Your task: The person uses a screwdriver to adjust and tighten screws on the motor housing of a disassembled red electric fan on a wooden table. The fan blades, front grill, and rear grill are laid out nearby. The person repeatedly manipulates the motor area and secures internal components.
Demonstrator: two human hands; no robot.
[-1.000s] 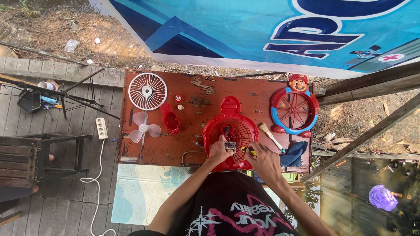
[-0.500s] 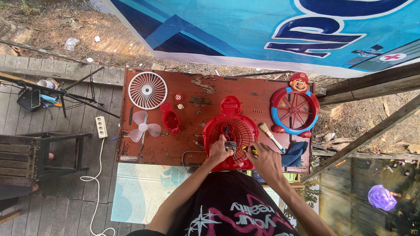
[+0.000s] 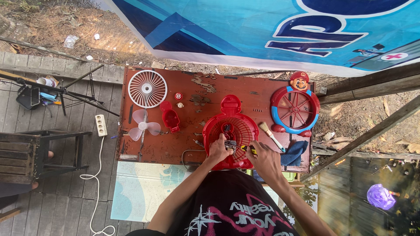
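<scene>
Head view: one red counter carries two red fan housings: one round red fan shell at the near edge and one red-and-blue fan frame with a cartoon figure on top, near the right edge. There is also one white grille at the far left corner, one pale fan blade below it, one small red cover piece, two small round knobs close together, one brush and one dark blue cloth by the right near corner.

The left hand is closed on the near part of the fan shell, pinching something at its grid. The right hand is closed around a yellow-handled tool, whose tip points left toward the left hand.

The counter's middle, between the cover piece and the fan shell and toward the far edge, lies bare. The fan shell overhangs the near edge slightly. Left of the counter, on the wooden floor, lie one white power strip and one dark stool.
</scene>
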